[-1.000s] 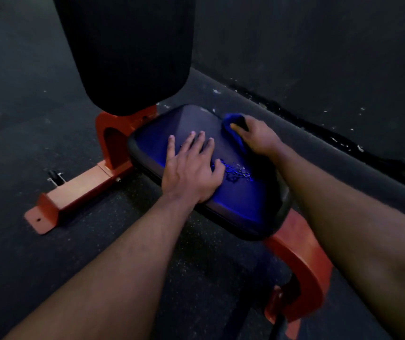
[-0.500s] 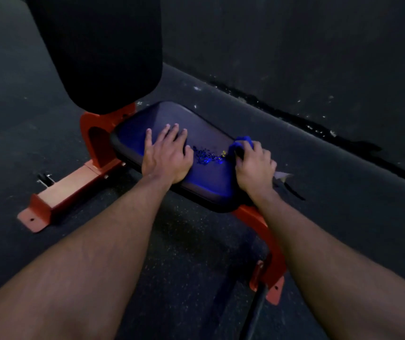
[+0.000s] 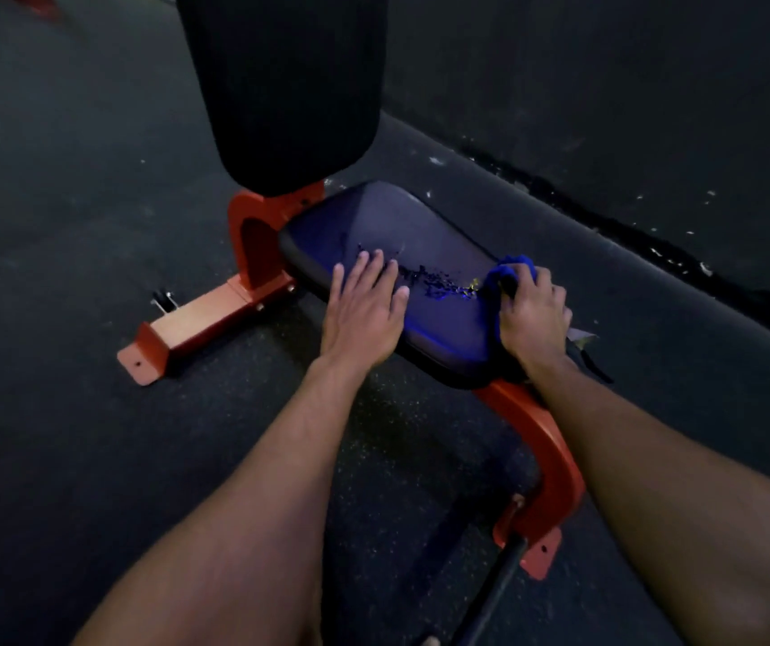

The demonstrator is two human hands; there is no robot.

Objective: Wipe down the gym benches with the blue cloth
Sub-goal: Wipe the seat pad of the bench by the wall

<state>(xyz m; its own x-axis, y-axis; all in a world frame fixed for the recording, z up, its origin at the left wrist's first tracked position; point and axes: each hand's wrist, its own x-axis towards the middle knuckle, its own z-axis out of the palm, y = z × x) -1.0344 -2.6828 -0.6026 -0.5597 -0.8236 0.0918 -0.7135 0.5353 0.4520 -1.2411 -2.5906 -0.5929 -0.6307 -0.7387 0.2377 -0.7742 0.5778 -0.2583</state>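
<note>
Right hand (image 3: pixel 533 315) curled round blue cloth (image 3: pixel 509 271) at seat pad (image 3: pixel 402 235) edge, left hand (image 3: pixel 364 314) beside it, fingers spread flat on pad

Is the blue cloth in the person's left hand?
No, the blue cloth is held by the right hand at the seat pad's right edge, while the left hand lies flat on the pad.

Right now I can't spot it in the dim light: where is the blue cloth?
In the head view, the blue cloth sits right of centre, gripped by the right hand on the seat pad.
</note>
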